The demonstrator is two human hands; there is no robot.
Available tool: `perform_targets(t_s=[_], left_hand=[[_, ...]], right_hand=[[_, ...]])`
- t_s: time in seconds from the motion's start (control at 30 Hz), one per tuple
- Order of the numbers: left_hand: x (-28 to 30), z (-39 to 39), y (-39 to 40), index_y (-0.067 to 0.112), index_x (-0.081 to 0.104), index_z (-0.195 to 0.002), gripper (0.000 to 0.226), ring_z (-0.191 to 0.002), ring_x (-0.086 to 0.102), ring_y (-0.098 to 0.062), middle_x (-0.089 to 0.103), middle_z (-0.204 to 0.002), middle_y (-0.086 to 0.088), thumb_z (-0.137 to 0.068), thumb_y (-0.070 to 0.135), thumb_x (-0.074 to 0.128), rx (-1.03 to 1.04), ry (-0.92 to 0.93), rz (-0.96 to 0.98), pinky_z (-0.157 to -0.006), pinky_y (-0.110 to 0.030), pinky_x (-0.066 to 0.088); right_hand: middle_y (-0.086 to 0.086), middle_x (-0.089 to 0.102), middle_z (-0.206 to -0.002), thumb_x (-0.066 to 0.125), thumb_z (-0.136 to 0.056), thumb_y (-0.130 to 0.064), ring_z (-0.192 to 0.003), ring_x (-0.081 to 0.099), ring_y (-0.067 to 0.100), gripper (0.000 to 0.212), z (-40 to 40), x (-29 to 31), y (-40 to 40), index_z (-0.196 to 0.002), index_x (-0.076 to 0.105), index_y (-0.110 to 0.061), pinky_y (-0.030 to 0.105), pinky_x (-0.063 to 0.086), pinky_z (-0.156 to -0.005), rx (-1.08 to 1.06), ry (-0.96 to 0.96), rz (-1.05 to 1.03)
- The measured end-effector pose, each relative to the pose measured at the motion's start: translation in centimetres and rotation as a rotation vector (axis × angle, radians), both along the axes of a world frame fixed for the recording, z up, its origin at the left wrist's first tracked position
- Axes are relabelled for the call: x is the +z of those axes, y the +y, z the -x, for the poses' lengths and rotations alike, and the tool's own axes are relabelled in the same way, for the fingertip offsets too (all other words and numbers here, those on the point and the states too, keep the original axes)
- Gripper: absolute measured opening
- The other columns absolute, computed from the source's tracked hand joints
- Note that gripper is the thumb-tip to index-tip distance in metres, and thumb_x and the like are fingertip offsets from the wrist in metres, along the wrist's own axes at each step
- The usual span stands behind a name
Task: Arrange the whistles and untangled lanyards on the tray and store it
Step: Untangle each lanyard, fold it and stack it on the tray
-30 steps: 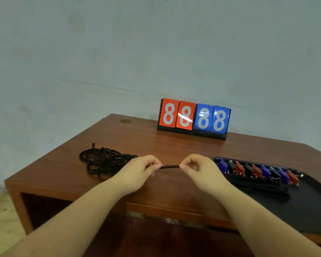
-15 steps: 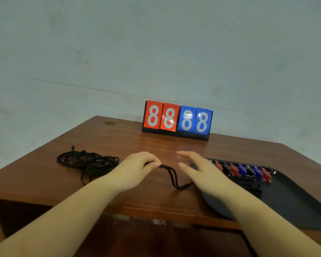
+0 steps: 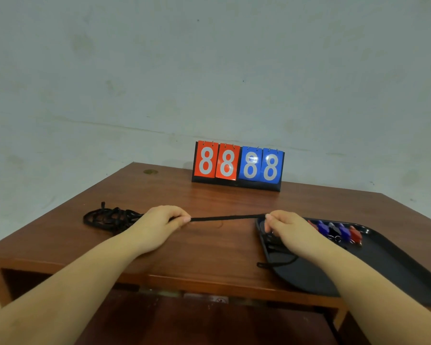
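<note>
Now | black lanyard [image 3: 228,217] taut | pinched between both hands [image 3: 157,225] [image 3: 288,229]

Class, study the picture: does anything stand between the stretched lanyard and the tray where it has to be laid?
Nothing visible does. The lanyard is held taut between the left hand and right hand, and the right hand is already over the tray at its near-left rim. Other lanyards already lie there; the whistles line the far edge.

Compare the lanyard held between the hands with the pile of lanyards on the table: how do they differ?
The held lanyard is stretched straight between the left hand and right hand; the pile lies tangled, untouched, on the table. The held lanyard is single; the pile holds several. Both are black.
</note>
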State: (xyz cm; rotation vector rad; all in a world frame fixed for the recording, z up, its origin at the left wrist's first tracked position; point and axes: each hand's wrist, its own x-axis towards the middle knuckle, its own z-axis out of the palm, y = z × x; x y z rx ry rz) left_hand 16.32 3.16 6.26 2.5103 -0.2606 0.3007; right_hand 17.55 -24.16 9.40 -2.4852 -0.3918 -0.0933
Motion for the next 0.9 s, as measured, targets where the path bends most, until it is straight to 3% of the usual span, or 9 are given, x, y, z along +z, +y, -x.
perform_targets(t_s=[0.13,0.23,0.4,0.47,0.57,0.63,0.73,0.8,0.9], left_hand=[[1.7,1.0,-0.9,0.029,0.063,-0.109,0.020,-0.087,0.054,0.003,0.062,-0.099,0.017,-0.095,0.031,0.048,0.019,-0.046,0.099,-0.087,-0.019,0.045],[3.6,2.9,-2.9,0.026,0.062,-0.116,0.026,-0.085,0.052,0.007,0.058,-0.092,0.021,-0.094,0.031,0.049,0.022,-0.150,0.194,-0.073,-0.007,0.036],[4.2,7.3,-5.0,0.038,0.064,-0.102,0.018,-0.078,0.058,0.008,0.063,-0.074,0.020,-0.092,0.030,0.051,-0.093,-0.172,0.283,-0.066,-0.005,0.038],[2.7,8.6,-5.5,0.043,0.064,-0.094,0.018,-0.075,0.057,0.014,0.063,-0.069,0.027,-0.092,0.029,0.053,-0.147,-0.125,0.308,-0.066,0.000,0.038],[-1.1,9.6,-6.6,0.040,0.067,-0.093,0.018,-0.074,0.059,0.009,0.063,-0.069,0.027,-0.091,0.026,0.056,-0.200,-0.035,0.368,-0.069,-0.004,0.040],[-3.9,9.9,-7.7,0.038,0.065,-0.097,0.017,-0.074,0.059,0.005,0.063,-0.069,0.021,-0.091,0.025,0.057,-0.219,0.033,0.424,-0.072,-0.007,0.042],[-7.7,9.9,-9.1,0.030,0.058,-0.099,0.014,-0.073,0.060,0.001,0.061,-0.067,0.014,-0.089,0.021,0.060,-0.247,0.105,0.527,-0.079,-0.011,0.042],[-9.3,9.9,-9.6,0.023,0.057,-0.095,0.012,-0.073,0.061,-0.002,0.063,-0.066,0.011,-0.087,0.016,0.063,-0.280,0.141,0.578,-0.079,-0.015,0.044],[-10.8,10.0,-9.8,0.011,0.057,-0.086,0.011,-0.071,0.063,-0.006,0.065,-0.066,0.006,-0.084,0.006,0.066,-0.325,0.168,0.677,-0.074,-0.017,0.047]], right_hand=[[-0.008,0.047,-0.060,0.035,-0.099,-0.031,-0.058,0.043,0.009,0.038,0.5,0.7,-2.2,-0.071,0.056,-0.017,0.022,0.031,-0.058,-0.023,-0.016,-0.128],[-0.009,0.039,-0.049,0.036,-0.099,-0.029,-0.047,0.033,0.008,0.040,1.8,2.1,-3.1,-0.064,0.051,-0.017,0.020,0.028,-0.050,0.023,-0.001,-0.317],[-0.004,0.033,-0.048,0.036,-0.097,-0.023,-0.043,0.026,0.012,0.044,5.2,1.6,-4.0,-0.053,0.041,-0.017,0.024,0.023,-0.043,0.176,0.107,-0.435],[-0.002,0.034,-0.051,0.037,-0.097,-0.024,-0.044,0.029,0.012,0.045,6.8,-0.2,-4.3,-0.053,0.043,-0.018,0.027,0.026,-0.045,0.186,0.127,-0.362],[-0.006,0.049,-0.060,0.036,-0.098,-0.035,-0.054,0.047,0.009,0.041,9.0,-4.0,-4.3,-0.067,0.054,-0.014,0.027,0.040,-0.058,0.132,0.088,-0.184],[-0.014,0.061,-0.080,0.033,-0.089,-0.055,-0.074,0.056,-0.003,0.037,10.0,-6.3,-3.7,-0.086,0.059,-0.030,0.022,0.046,-0.073,0.081,-0.006,-0.111],[-0.026,0.057,-0.107,0.032,-0.077,-0.067,-0.102,0.051,-0.013,0.048,10.7,-9.0,-2.3,-0.115,0.049,-0.045,0.015,0.042,-0.086,0.065,-0.075,-0.167],[-0.030,0.054,-0.113,0.036,-0.078,-0.066,-0.110,0.047,-0.015,0.047,11.0,-10.6,-1.3,-0.121,0.045,-0.048,0.012,0.038,-0.091,0.097,-0.063,-0.193],[-0.023,0.067,-0.102,0.048,-0.088,-0.046,-0.100,0.058,-0.010,0.025,11.4,-13.0,0.4,-0.111,0.056,-0.041,0.013,0.045,-0.087,0.171,0.041,-0.330]])
